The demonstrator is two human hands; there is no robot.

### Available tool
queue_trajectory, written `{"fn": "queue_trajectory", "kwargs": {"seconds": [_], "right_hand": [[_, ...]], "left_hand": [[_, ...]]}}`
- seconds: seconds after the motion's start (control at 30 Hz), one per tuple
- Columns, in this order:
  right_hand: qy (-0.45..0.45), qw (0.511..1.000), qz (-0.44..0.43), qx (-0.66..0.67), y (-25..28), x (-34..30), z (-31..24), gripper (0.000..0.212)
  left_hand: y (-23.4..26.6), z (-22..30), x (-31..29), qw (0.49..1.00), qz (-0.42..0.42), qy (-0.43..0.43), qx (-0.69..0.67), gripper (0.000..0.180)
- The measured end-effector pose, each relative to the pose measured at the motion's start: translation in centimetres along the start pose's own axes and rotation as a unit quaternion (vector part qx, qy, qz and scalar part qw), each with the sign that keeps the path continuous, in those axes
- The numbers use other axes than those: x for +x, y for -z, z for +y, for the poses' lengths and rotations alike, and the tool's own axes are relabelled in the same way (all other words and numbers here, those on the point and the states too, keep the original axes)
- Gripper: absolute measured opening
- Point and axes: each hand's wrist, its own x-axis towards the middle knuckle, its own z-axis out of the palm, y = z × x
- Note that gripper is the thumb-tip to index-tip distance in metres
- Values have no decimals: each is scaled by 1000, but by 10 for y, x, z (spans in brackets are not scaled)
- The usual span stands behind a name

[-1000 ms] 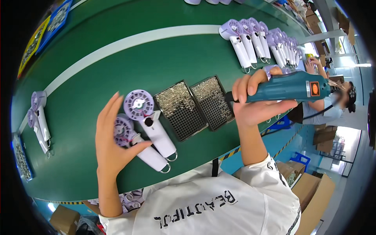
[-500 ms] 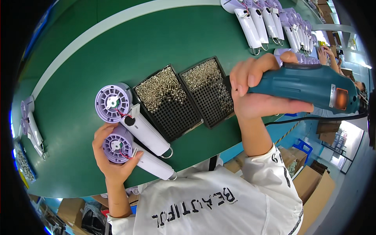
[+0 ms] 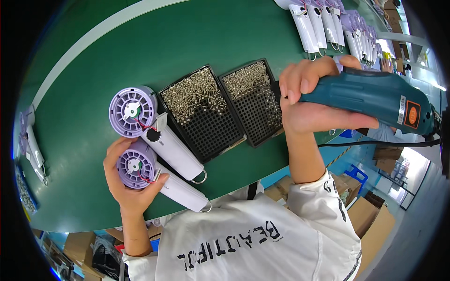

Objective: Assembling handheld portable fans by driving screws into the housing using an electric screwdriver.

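My left hand (image 3: 131, 189) is closed around the purple head of a handheld fan (image 3: 183, 193), whose white handle with a metal ring lies toward me. Just beyond it rests a second handheld fan (image 3: 172, 154), its round purple housing facing up with red wires and a white connector showing. My right hand (image 3: 304, 100) grips a teal electric screwdriver (image 3: 361, 96) held level, its black nose pointing left over the right screw tray (image 3: 257, 112). The driver's tip is hidden behind my fingers. Beside that tray lies the left screw tray (image 3: 206, 136), screws heaped at its far end.
Several assembled fans (image 3: 318, 28) stand in rows at the far right of the green table (image 3: 117, 56). More fans (image 3: 33, 145) lie at the left edge, near a blue bin of small parts (image 3: 24, 189). A black cable (image 3: 375, 142) trails from the driver. Cardboard boxes (image 3: 370, 220) sit below.
The view has shifted slightly. My left hand still holds the near fan, and my right hand still holds the screwdriver over the right tray; neither grip has changed.
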Motion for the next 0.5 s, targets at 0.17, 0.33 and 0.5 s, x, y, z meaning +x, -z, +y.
{"fn": "queue_trajectory", "kwargs": {"seconds": [0.17, 0.33, 0.5], "right_hand": [[3, 1000, -3, -16, -1, -2, -1, 119], [-1, 1000, 9, -13, 2, -1, -2, 118], [-10, 999, 20, -24, 4, -3, -4, 118]], "left_hand": [[2, 0, 0, 1000, 2, -3, 4, 83], [-2, 0, 2, 1000, 0, -6, 2, 83], [-5, -2, 1, 1000, 1, -8, -3, 81]]}}
